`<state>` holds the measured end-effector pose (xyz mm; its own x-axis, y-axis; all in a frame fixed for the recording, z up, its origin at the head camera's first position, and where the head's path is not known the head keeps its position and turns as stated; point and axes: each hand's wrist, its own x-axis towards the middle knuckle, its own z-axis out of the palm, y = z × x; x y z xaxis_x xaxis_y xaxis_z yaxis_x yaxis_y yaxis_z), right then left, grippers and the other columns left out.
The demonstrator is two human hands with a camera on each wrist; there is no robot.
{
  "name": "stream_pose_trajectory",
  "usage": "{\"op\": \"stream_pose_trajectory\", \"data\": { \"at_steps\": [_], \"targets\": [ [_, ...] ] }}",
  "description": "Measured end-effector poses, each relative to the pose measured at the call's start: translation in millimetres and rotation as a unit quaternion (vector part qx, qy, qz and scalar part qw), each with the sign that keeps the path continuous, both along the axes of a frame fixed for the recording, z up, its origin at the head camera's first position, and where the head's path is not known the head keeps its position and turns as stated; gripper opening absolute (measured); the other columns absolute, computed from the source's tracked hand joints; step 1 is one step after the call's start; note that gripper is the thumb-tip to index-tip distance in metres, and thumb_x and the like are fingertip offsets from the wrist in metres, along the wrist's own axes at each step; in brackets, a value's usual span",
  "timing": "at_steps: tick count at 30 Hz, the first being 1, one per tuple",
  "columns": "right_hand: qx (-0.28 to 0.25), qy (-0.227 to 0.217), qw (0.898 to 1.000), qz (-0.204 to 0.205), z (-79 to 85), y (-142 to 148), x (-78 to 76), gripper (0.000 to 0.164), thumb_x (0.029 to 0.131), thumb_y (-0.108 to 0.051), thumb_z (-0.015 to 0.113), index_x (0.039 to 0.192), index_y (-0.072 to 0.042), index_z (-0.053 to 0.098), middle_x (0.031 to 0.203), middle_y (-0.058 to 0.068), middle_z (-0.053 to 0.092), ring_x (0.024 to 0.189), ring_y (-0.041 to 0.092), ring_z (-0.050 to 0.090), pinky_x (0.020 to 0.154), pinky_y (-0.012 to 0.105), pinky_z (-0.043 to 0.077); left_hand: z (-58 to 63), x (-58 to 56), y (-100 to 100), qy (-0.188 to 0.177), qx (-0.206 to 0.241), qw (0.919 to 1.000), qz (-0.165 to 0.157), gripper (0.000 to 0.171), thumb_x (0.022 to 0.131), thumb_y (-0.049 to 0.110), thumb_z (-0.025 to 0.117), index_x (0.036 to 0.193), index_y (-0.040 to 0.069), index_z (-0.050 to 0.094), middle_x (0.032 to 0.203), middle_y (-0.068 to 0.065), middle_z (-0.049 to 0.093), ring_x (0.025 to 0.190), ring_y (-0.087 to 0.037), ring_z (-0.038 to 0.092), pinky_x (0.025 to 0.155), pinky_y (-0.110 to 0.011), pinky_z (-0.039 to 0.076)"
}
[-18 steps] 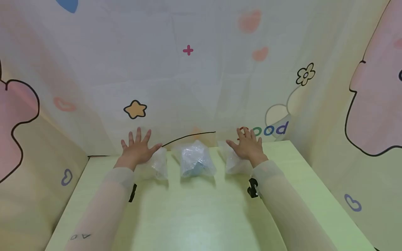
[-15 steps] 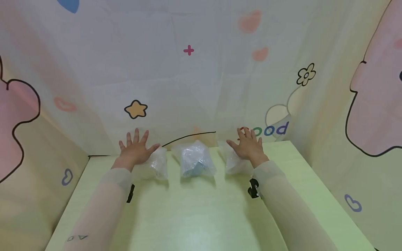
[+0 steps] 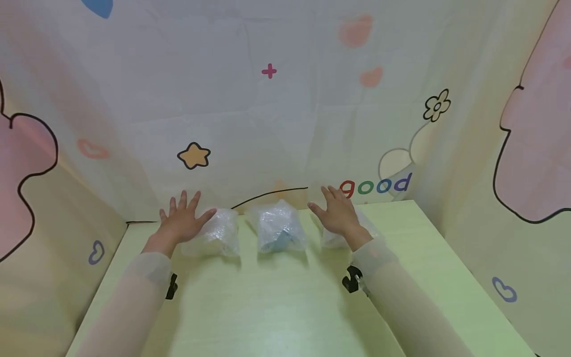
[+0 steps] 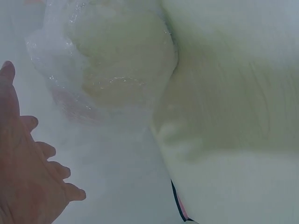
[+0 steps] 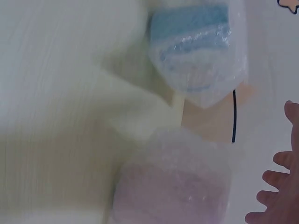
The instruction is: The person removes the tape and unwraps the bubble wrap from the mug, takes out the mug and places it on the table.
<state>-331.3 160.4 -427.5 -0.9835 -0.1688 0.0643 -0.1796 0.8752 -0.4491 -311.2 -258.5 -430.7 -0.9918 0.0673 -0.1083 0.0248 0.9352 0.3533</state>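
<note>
Three bubble-wrap bags lie in a row at the back of the table. Spread fingers and nothing held mark my left hand (image 3: 180, 223), which is over the left side of the left bag (image 3: 223, 233); something yellowish shows inside that bag (image 4: 121, 60) in the left wrist view. The middle bag (image 3: 281, 225) has a light blue thing inside (image 5: 191, 28). My right hand (image 3: 336, 215), fingers extended and holding nothing, partly covers the right bag (image 3: 332, 240) in the head view. Pinkish contents show through the right bag (image 5: 173, 191) in the right wrist view.
A pale wooden table (image 3: 267, 297) carries the bags. Behind it hangs a printed cloth (image 3: 245, 124), close to the fingertips, and more cloth covers both sides. A black strap piece (image 3: 352, 279) sits at the right wrist, another (image 3: 171, 286) at the left.
My left hand has moved left and back toward me, showing more of the left bag. The right hand has shifted left and slightly nearer. All three bags stay in place.
</note>
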Motion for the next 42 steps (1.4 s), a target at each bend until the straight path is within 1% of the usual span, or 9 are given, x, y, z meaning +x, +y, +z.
{"op": "stream_pose_trajectory", "data": {
  "at_steps": [8,14,19,25,29,32,37,39,42],
  "targets": [
    [-0.106,0.017,0.993,0.038,2.6,-40,19.0,0.07,0.106,-0.05,0.051,0.162,-0.012,0.032,0.17,0.013,0.028,0.16,0.038,0.016,0.127,0.06,0.019,-3.7,10.2,-9,0.025,0.009,0.9997,0.0,0.097,0.099,0.079,0.031,0.168,0.017,0.001,0.171,-0.027,-0.009,0.153,-0.06,-0.01,0.115,-0.082,-0.003],
    [-0.185,0.014,0.98,0.075,6.7,-75,34.2,0.065,0.106,-0.045,0.053,0.161,-0.014,0.036,0.168,0.011,0.033,0.158,0.033,0.025,0.127,0.056,0.023,-4.0,20.5,-11,0.045,0.034,0.9984,0.002,0.095,0.1,0.076,0.032,0.168,0.017,0.002,0.171,-0.029,-0.005,0.153,-0.062,-0.005,0.115,-0.082,0.002],
    [-0.254,-0.004,0.962,0.099,5.8,-104,48.9,0.064,0.105,-0.047,0.055,0.159,-0.017,0.039,0.166,0.007,0.038,0.155,0.031,0.033,0.125,0.055,0.029,-4.1,35.0,-12,0.055,0.067,0.9963,0.001,0.092,0.102,0.072,0.035,0.167,0.016,0.0,0.171,-0.03,-0.003,0.153,-0.062,-0.002,0.116,-0.081,0.006],
    [-0.351,-0.057,0.927,0.119,-0.2,-134,71.7,0.062,0.105,-0.047,0.057,0.158,-0.019,0.042,0.164,0.001,0.042,0.151,0.029,0.041,0.12,0.051,0.039,-14.9,46.8,-15,0.055,0.118,0.9914,0.015,0.095,0.102,0.07,0.04,0.167,0.016,-0.003,0.172,-0.027,-0.004,0.154,-0.059,0.001,0.116,-0.08,0.012],
    [-0.388,-0.095,0.909,0.121,-3.9,-150,79.2,0.058,0.105,-0.043,0.057,0.157,-0.021,0.043,0.161,0.001,0.046,0.145,0.029,0.05,0.114,0.054,0.045,-22.6,47.3,-14,0.046,0.15,0.9872,0.027,0.096,0.101,0.071,0.04,0.167,0.017,-0.004,0.172,-0.025,-0.004,0.156,-0.055,0.002,0.118,-0.078,0.013],
    [-0.413,-0.12,0.895,0.117,-8.8,-162,80.9,0.056,0.106,-0.039,0.056,0.157,-0.019,0.043,0.158,0.008,0.049,0.141,0.032,0.054,0.112,0.056,0.046,-26.1,45.4,-14,0.041,0.162,0.9852,0.038,0.097,0.101,0.071,0.04,0.167,0.016,-0.005,0.172,-0.027,-0.003,0.156,-0.055,0.005,0.118,-0.077,0.014],
    [-0.46,-0.159,0.869,0.092,-19.6,-180,78.5,0.057,0.107,-0.034,0.054,0.159,-0.019,0.04,0.162,0.014,0.043,0.141,0.037,0.051,0.114,0.059,0.043,-30.9,39.0,-13,0.032,0.196,0.9782,0.062,0.101,0.101,0.071,0.042,0.166,0.014,-0.008,0.172,-0.026,-0.002,0.157,-0.053,0.005,0.121,-0.074,0.013],
    [-0.464,-0.173,0.865,0.078,-24.8,-187,76.7,0.059,0.106,-0.034,0.054,0.161,-0.019,0.037,0.164,0.013,0.04,0.144,0.038,0.048,0.115,0.061,0.04,-33.1,36.4,-11,0.024,0.216,0.9735,0.071,0.103,0.1,0.07,0.044,0.166,0.013,-0.011,0.173,-0.024,-0.003,0.158,-0.051,0.004,0.123,-0.071,0.012],
    [-0.454,-0.191,0.868,0.062,-32.5,-195,73.9,0.063,0.106,-0.035,0.054,0.162,-0.018,0.034,0.167,0.012,0.035,0.15,0.039,0.04,0.118,0.064,0.036,-37.0,33.3,-7,0.01,0.24,0.9667,0.087,0.106,0.1,0.07,0.046,0.165,0.011,-0.013,0.173,-0.024,-0.004,0.159,-0.049,0.002,0.124,-0.069,0.011]
  ]
}}
